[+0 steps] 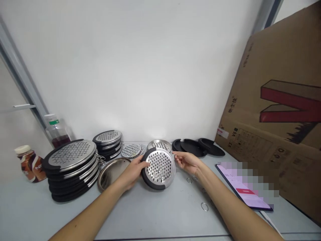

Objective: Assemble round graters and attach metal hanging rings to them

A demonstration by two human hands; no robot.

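Observation:
A round metal grater with a black rim around its left and lower side is tilted up above the table, its perforated face toward me. My left hand grips it by the black rim, thumb on the front. At its upper right edge, my right hand pinches a small metal ring that touches the grater's edge. Just left of the grater lies a round metal dish, partly covered by my left forearm. Several loose rings, such as one ring, lie near my right forearm.
A tall stack of black-rimmed graters stands at left, with a smaller stack behind. Loose grater discs and black covers lie along the wall. Bottles stand far left; a phone and large carton are right.

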